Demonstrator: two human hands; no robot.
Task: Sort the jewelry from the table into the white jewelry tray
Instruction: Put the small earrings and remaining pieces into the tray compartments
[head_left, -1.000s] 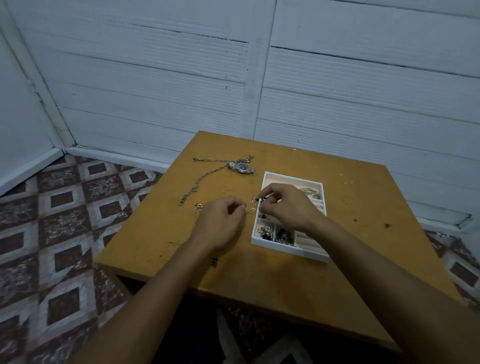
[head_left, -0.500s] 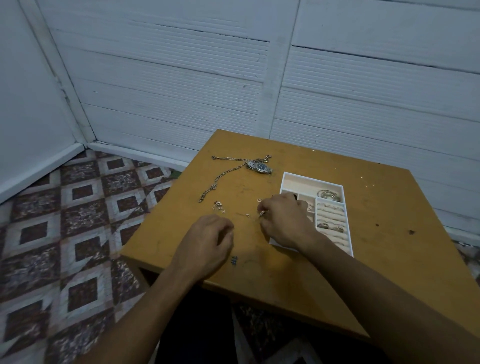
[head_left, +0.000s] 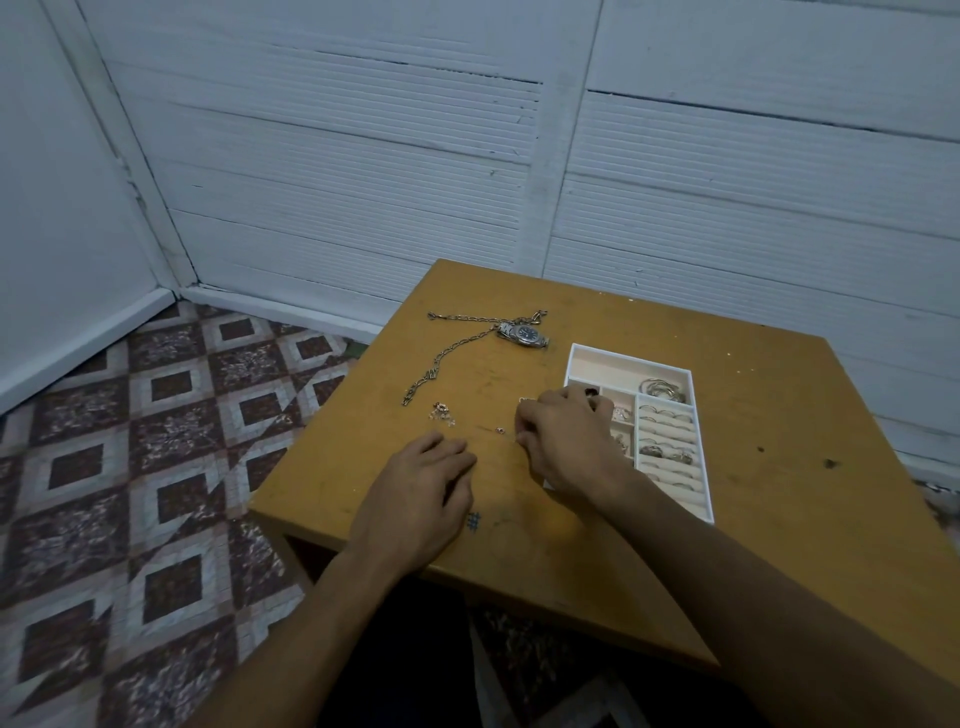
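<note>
The white jewelry tray (head_left: 683, 372) lies right of centre on the wooden table (head_left: 779, 519). Its ridged slots hold several rings and its back compartment holds bangles (head_left: 661, 388). My right hand (head_left: 566, 447) hides the tray's left edge. Its fingers are curled down to the tabletop beside a tiny thin jewelry piece (head_left: 500, 430), and I cannot see whether they pinch it. My left hand (head_left: 421, 493) rests on the table near the front edge, fingers loosely curled and holding nothing. A small cluster of earrings (head_left: 441, 413) lies left of the tiny piece.
A silver wristwatch (head_left: 525, 334) and long metal chains (head_left: 451, 352) lie at the table's back left. The table's left edge drops to a patterned tile floor (head_left: 156, 467). White panelled walls stand behind.
My right hand moved from above the tray down to the tabletop left of it. My left hand drew back toward the front edge and relaxed. The view shifted left.
</note>
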